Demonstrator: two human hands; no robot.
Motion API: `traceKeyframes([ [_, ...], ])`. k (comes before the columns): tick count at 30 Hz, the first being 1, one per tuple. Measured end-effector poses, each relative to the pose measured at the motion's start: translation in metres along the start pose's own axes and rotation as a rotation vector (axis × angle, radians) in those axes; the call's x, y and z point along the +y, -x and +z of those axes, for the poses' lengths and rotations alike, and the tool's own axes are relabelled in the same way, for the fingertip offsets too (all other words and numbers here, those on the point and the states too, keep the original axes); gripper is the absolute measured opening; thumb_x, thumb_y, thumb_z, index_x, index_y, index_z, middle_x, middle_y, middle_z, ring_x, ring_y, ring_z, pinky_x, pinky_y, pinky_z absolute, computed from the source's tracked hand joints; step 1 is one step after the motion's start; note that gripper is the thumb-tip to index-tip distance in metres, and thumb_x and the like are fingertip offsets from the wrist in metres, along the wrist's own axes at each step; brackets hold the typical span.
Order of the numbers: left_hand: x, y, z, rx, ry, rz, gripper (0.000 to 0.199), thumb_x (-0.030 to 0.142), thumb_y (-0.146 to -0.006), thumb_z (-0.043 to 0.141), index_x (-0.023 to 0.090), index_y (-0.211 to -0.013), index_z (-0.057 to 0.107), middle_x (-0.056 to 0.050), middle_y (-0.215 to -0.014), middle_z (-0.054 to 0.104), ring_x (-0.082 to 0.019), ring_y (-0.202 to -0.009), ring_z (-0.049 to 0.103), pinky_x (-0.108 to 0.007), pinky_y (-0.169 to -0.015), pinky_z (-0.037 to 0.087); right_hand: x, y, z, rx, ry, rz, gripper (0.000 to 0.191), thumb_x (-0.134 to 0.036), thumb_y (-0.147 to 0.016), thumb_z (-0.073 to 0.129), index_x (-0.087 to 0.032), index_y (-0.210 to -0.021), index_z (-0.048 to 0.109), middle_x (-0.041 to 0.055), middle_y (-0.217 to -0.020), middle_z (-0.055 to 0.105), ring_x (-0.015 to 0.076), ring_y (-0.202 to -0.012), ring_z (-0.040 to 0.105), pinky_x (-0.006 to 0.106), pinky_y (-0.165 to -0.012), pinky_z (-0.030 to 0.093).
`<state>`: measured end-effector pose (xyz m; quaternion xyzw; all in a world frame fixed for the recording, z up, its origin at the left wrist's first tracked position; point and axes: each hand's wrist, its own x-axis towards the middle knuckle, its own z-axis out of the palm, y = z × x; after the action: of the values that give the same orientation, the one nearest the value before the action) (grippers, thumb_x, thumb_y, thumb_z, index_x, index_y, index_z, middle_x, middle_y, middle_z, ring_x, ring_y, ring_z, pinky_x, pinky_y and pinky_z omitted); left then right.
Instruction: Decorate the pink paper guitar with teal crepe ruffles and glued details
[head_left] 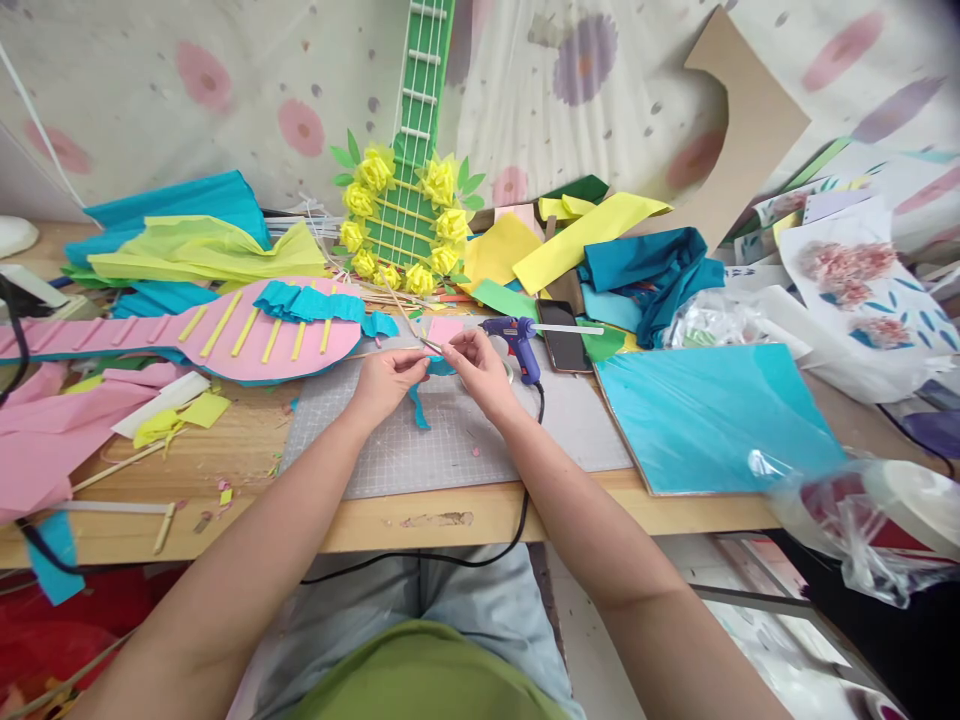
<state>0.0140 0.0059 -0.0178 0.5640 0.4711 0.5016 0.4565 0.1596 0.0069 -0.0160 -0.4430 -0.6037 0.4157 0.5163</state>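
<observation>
Both hands meet above the grey cutting mat (337, 440). My left hand (390, 382) is closed in a pinch on a blue crepe paper strip (441, 366), whose loose tail hangs toward the mat. Close by, my right hand (480, 368) has thumb and fingers pressed together on a thin stick at the paper's upper edge; the fingers partly hide its ends. Left of them lies a pink guitar-shaped cutout (292, 355) with yellow strips and ruffled blue crepe paper (307, 302). Just right of my right hand rests a blue glue gun (520, 345) with a white glue stick in it.
A green guitar with yellow paper flowers (439, 185) stands at the back. On the right are a phone (566, 335), a blue board (712, 415) and bagged rolls (885, 510). A black cord (450, 562) loops over the table's front edge. Crepe paper (210, 245) is piled behind.
</observation>
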Motion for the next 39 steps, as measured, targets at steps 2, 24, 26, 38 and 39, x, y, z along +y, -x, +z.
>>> traceKeyframes([
  [2, 0.001, 0.001, 0.0, -0.009, -0.011, 0.007, 0.047, 0.05, -0.055, 0.07, 0.013, -0.083, 0.072, -0.007, -0.081, 0.07, -0.016, -0.064, 0.063, -0.033, -0.067, 0.054, 0.001, -0.001, -0.001, 0.014, 0.053, -0.004, 0.025, -0.043, -0.073, 0.055, -0.021, -0.08, 0.046, -0.0024, -0.07, 0.054, 0.0103, -0.063, 0.051, 0.026, -0.06, 0.041],
  [24, -0.005, 0.0, -0.001, -0.064, 0.027, -0.001, 0.042, 0.046, -0.059, 0.069, 0.015, -0.088, 0.071, -0.007, -0.09, 0.07, -0.017, -0.073, 0.063, -0.035, -0.071, 0.056, 0.0, -0.006, -0.009, -0.018, 0.001, 0.048, 0.032, -0.038, -0.06, 0.069, -0.021, -0.075, 0.046, -0.0033, -0.067, 0.054, 0.0102, -0.06, 0.052, 0.027, -0.06, 0.044],
  [26, -0.005, 0.0, -0.001, -0.057, 0.031, -0.008, 0.043, 0.046, -0.058, 0.069, 0.015, -0.087, 0.071, -0.007, -0.089, 0.07, -0.017, -0.071, 0.063, -0.035, -0.07, 0.056, 0.001, -0.007, -0.01, -0.008, -0.028, 0.039, 0.034, -0.034, -0.056, 0.071, -0.021, -0.075, 0.046, -0.0034, -0.068, 0.054, 0.01, -0.062, 0.053, 0.027, -0.062, 0.045],
  [38, -0.004, 0.0, -0.001, -0.035, 0.026, -0.025, 0.042, 0.046, -0.057, 0.07, 0.015, -0.086, 0.071, -0.008, -0.089, 0.07, -0.018, -0.072, 0.064, -0.036, -0.071, 0.054, 0.001, -0.007, -0.014, 0.023, -0.032, 0.094, 0.032, -0.036, -0.059, 0.069, -0.02, -0.076, 0.047, -0.0051, -0.058, 0.057, 0.0115, -0.058, 0.057, 0.027, -0.059, 0.046],
  [39, -0.004, 0.0, 0.0, -0.035, 0.03, -0.026, 0.042, 0.046, -0.057, 0.07, 0.015, -0.086, 0.071, -0.007, -0.089, 0.07, -0.018, -0.072, 0.064, -0.036, -0.071, 0.054, 0.001, -0.008, -0.014, 0.026, -0.043, 0.091, 0.032, -0.036, -0.058, 0.069, -0.02, -0.076, 0.048, -0.0051, -0.058, 0.057, 0.0116, -0.059, 0.057, 0.027, -0.06, 0.046],
])
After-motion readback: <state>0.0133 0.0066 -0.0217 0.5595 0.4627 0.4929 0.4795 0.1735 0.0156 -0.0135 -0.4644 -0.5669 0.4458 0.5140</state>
